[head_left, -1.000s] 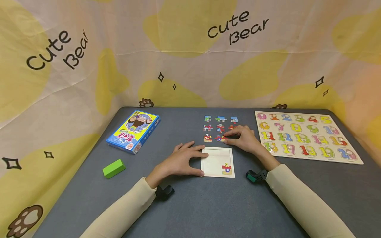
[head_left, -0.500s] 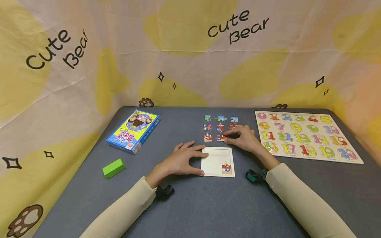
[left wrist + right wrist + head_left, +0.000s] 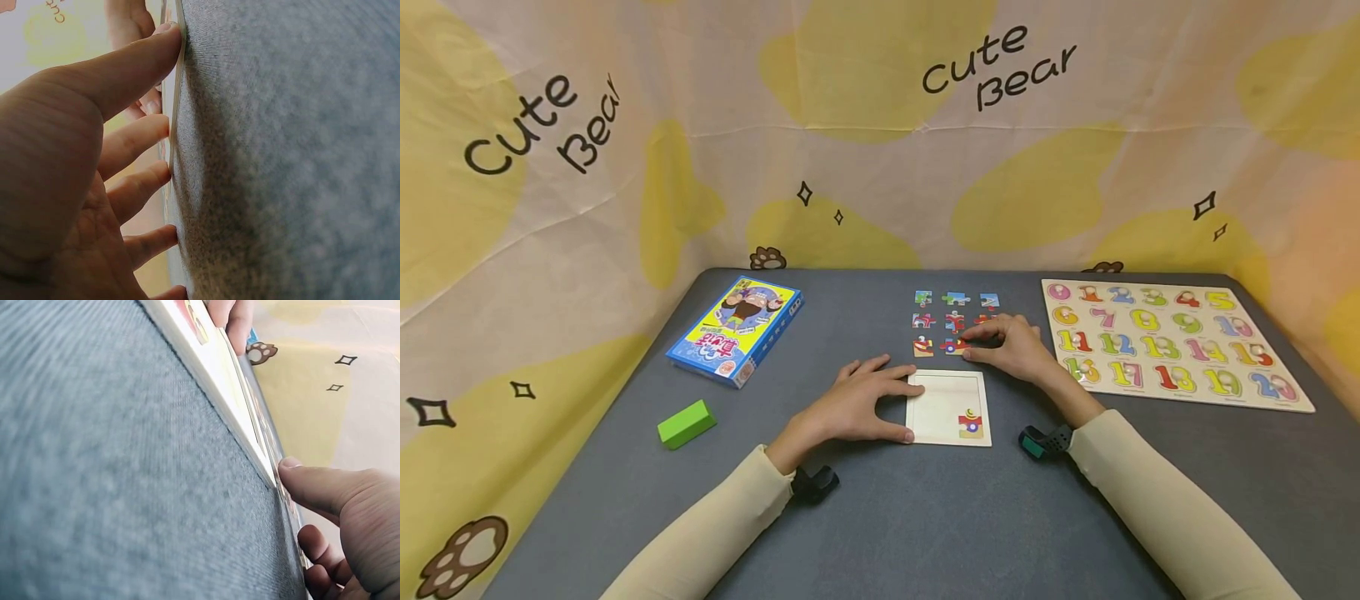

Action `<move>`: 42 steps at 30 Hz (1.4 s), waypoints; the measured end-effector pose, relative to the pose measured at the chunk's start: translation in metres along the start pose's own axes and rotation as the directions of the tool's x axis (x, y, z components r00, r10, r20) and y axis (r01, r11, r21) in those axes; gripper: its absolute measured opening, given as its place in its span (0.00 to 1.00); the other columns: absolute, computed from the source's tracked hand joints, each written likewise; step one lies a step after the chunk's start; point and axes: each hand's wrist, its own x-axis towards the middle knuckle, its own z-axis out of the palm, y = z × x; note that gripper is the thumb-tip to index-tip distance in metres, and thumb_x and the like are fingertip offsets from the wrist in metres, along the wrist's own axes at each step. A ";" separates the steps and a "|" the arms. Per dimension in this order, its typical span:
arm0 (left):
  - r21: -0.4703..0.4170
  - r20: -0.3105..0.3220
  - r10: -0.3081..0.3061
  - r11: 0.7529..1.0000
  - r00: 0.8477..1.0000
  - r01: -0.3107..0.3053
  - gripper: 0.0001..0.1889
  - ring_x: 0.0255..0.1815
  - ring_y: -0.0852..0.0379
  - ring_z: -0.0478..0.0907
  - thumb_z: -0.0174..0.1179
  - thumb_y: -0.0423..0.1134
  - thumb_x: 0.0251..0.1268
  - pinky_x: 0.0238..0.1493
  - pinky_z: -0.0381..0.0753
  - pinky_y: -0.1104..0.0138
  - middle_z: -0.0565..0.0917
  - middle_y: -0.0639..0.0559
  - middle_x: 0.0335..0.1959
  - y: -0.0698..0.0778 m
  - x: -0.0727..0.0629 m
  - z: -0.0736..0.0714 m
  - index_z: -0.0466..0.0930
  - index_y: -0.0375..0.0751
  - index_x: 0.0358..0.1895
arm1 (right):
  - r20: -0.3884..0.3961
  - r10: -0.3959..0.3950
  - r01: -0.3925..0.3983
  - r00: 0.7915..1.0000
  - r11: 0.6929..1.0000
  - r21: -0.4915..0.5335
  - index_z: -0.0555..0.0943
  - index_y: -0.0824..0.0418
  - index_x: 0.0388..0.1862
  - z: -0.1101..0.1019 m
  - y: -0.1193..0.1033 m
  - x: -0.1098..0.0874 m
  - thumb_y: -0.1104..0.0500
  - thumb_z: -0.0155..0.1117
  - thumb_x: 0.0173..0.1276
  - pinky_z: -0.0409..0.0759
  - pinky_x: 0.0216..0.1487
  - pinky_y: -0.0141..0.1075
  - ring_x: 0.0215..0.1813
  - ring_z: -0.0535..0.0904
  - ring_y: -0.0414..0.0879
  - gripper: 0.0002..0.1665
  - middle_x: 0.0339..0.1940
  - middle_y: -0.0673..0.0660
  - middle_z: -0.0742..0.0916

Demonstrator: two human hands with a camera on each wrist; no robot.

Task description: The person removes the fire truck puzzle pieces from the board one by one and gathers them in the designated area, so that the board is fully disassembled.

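A square white puzzle tray (image 3: 947, 445) lies flat on the table, with a red and yellow puzzle section in its lower right corner. My left hand (image 3: 867, 406) rests along its left side. The thumb and index fingertip touch the rim, fingers spread and mostly straight. In the left wrist view that thumb (image 3: 134, 69) lies on the tray's edge. Behind the tray, loose puzzle pieces lie in rows. My right hand (image 3: 1013, 348) pinches the right end of a red and yellow puzzle piece (image 3: 953, 346) in the nearest row, between thumb and index finger. The hand hides part of the rows.
A board of coloured numbers (image 3: 1180, 350) lies at the right, close beside the right forearm. At the back left is a blue and yellow box (image 3: 736, 329), with a green block (image 3: 687, 425) nearer. Patterned cloth (image 3: 880, 150) hangs behind the table.
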 end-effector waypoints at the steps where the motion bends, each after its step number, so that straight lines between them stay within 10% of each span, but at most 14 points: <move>1: 0.001 -0.001 0.000 1.000 1.000 0.000 0.36 0.85 0.41 0.49 0.72 0.62 0.57 0.77 0.42 0.33 0.64 0.59 0.80 0.000 0.000 0.000 0.75 0.63 0.71 | 0.003 -0.001 0.001 1.000 1.000 0.004 0.90 0.55 0.50 -0.001 0.000 0.000 0.54 0.78 0.62 0.55 0.53 0.56 0.49 0.72 0.55 0.18 0.48 0.60 0.88; 24: 0.013 -0.007 -0.006 1.000 1.000 0.006 0.36 0.85 0.41 0.49 0.71 0.62 0.57 0.77 0.43 0.34 0.64 0.59 0.80 0.000 0.001 0.002 0.76 0.63 0.71 | 0.131 -0.161 0.137 0.978 0.975 0.177 0.91 0.55 0.47 -0.015 -0.005 -0.033 0.58 0.77 0.63 0.69 0.31 0.33 0.29 0.71 0.43 0.13 0.30 0.50 0.84; 42: 0.014 -0.016 0.008 1.000 1.000 -0.007 0.36 0.84 0.39 0.49 0.71 0.63 0.58 0.76 0.44 0.32 0.65 0.57 0.80 -0.001 0.001 0.001 0.76 0.61 0.70 | 0.436 -0.292 0.279 0.851 0.956 0.096 0.89 0.44 0.52 -0.015 -0.031 -0.049 0.53 0.78 0.61 0.69 0.50 0.40 0.46 0.73 0.44 0.19 0.43 0.45 0.85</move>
